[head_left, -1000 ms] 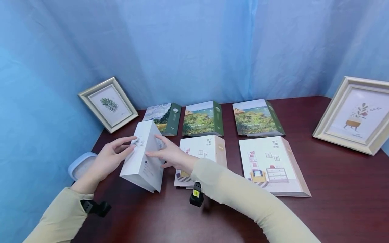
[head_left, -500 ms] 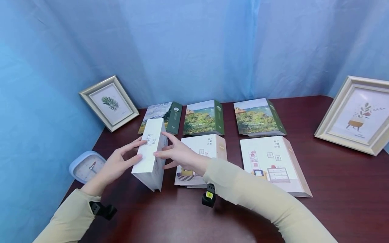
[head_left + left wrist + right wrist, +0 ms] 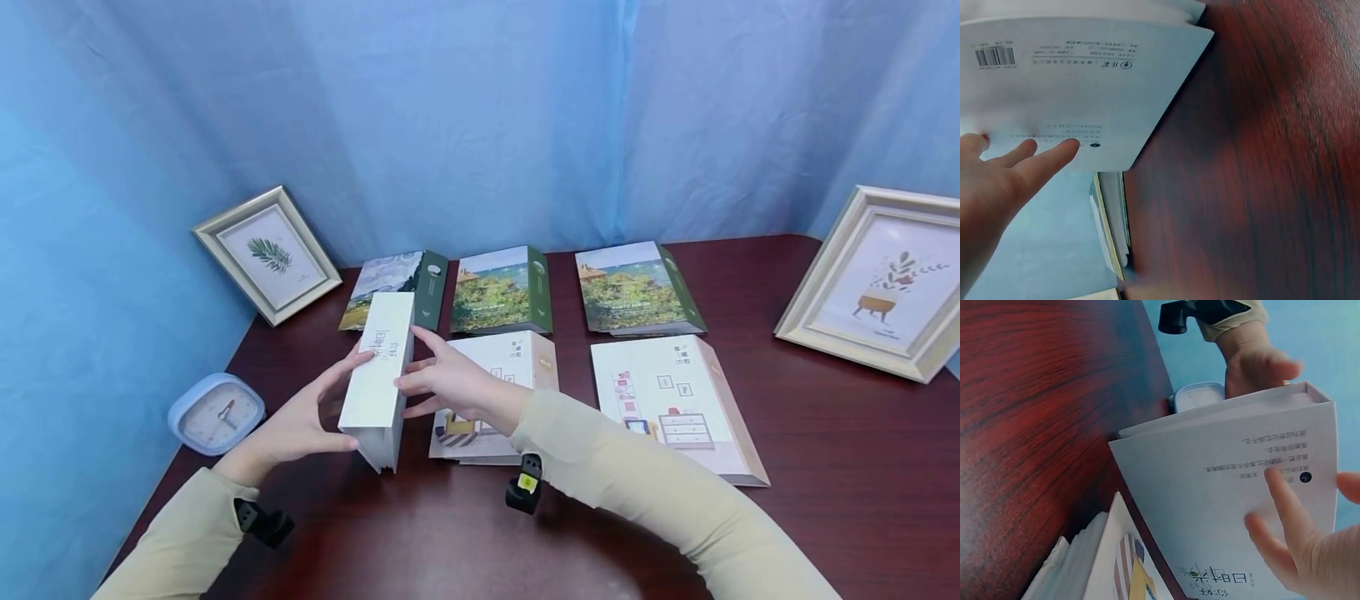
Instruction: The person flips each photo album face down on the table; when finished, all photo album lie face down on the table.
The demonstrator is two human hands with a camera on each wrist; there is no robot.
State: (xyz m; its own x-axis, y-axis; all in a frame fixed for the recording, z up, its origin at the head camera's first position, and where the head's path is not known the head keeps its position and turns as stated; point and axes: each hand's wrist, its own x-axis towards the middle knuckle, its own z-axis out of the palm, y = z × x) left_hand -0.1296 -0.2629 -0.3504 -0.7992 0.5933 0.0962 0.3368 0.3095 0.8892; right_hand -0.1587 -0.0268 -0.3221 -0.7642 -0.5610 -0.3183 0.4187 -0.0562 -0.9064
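Observation:
A thick white photo album [image 3: 379,358] stands on the table with its printed spine up. My left hand [image 3: 300,417] is at its left side, thumb spread apart near the front end of the spine. In the left wrist view, straight fingers [image 3: 1047,164] meet the cover that bears a barcode. My right hand [image 3: 457,382] touches the opposite cover, its thumb at the spine's edge. Two extended fingers [image 3: 1285,500] lie against the printed text there in the right wrist view.
White albums [image 3: 491,367] [image 3: 667,408] with room drawings lie to the right. Green-spined landscape albums [image 3: 390,279] [image 3: 498,287] [image 3: 633,287] form the back row. A blue clock [image 3: 217,414] sits at left. Picture frames [image 3: 267,254] [image 3: 881,283] stand on both sides before a blue curtain [image 3: 465,125].
The white album has gone from tilted to nearly upright and shifted right, both hands following. My left thumb has moved toward the spine's front end. The clock has come into fuller view.

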